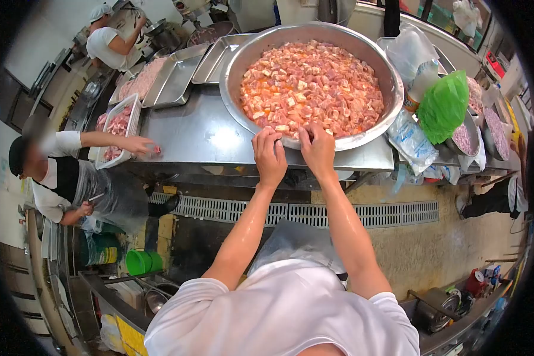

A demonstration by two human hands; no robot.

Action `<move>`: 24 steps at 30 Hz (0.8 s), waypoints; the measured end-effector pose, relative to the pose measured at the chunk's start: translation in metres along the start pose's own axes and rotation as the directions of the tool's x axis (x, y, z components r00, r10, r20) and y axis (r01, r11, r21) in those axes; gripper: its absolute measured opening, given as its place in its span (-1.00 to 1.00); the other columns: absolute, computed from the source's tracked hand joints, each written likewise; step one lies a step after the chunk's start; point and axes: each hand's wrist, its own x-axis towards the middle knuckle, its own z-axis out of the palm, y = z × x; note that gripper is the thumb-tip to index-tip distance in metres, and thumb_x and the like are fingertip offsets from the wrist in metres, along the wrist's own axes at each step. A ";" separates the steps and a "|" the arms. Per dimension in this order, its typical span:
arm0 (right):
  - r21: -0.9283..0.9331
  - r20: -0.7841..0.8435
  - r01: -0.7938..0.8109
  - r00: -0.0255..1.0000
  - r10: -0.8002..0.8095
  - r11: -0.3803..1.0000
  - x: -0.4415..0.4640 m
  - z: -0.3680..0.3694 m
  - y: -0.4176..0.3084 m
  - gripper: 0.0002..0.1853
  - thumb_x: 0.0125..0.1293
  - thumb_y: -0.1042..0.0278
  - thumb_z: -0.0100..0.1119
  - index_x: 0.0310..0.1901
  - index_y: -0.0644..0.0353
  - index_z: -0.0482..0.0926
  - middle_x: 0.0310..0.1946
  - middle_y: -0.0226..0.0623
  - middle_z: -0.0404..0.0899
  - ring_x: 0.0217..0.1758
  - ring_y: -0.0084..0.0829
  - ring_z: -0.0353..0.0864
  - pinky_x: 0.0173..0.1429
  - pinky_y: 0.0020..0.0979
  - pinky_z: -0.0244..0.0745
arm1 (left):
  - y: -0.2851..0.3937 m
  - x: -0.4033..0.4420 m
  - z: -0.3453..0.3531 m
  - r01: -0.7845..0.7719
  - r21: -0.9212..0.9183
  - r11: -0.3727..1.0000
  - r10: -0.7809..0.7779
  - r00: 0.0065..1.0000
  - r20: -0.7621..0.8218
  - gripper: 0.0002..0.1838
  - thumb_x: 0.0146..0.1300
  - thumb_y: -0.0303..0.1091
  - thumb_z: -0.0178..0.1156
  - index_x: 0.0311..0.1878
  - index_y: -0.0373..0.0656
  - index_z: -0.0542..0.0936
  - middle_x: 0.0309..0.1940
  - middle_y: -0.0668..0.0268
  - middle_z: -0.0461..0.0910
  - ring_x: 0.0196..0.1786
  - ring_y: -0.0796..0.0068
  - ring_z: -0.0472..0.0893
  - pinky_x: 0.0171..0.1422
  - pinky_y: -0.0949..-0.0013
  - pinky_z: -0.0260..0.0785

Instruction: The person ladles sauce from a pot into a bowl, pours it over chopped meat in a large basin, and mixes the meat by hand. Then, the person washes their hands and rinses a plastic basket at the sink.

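A wide steel bowl (393, 110) full of cubed raw meat (311, 83) stands on the steel table in front of me. At its near edge, my left hand (270, 157) is closed with its fingers curled over the rim. Close to its right, my right hand (318, 148) is also closed on the rim, fingertips bent inward beside the meat. Both forearms look wet. The thumbs and the undersides of the fingers are partly hidden, and neither hand visibly lifts any meat.
Steel trays (172, 80) and a white basket of meat (130, 127) lie left, by a co-worker (71, 172) holding a knife. Another person (110, 41) works behind. A green bag (442, 107) and bowls of minced meat (464, 139) crowd the right. A floor grate (362, 215) runs below.
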 end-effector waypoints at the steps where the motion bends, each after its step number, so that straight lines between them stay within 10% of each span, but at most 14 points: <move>1: -0.002 0.002 -0.003 1.000 0.003 1.000 0.000 0.001 0.000 -0.83 0.28 0.33 0.23 -0.35 0.28 0.62 -0.51 -0.06 0.58 -0.44 -0.05 0.59 -0.37 -0.17 0.41 | -0.001 0.001 0.000 -0.003 0.000 1.000 0.003 1.000 -0.007 -0.84 0.26 -0.49 0.05 -0.14 -0.27 0.54 0.00 0.07 0.52 0.13 0.04 0.44 0.26 0.09 0.24; 17: 0.207 0.236 -0.141 0.967 0.091 0.968 0.017 -0.019 0.000 -0.78 0.28 0.34 0.25 -0.39 0.36 0.59 -0.58 -0.13 0.57 -0.57 -0.32 0.50 -0.43 -0.30 0.36 | 0.028 0.009 0.009 0.206 -0.014 0.978 -0.206 0.978 -0.024 -0.90 0.22 -0.46 0.12 -0.23 -0.22 0.58 -0.05 0.11 0.56 0.19 0.05 0.41 0.34 0.06 0.19; 24: 0.142 0.245 -0.043 0.969 0.007 0.989 0.050 -0.055 0.047 -0.77 0.32 0.32 0.25 -0.38 0.34 0.62 -0.65 -0.32 0.49 -0.60 -0.56 0.36 -0.49 -0.42 0.27 | 0.028 -0.005 0.030 0.052 0.147 0.988 -0.035 0.992 -0.119 -0.87 0.28 -0.45 0.04 -0.20 -0.26 0.54 -0.06 0.08 0.52 0.25 -0.05 0.37 0.38 0.00 0.16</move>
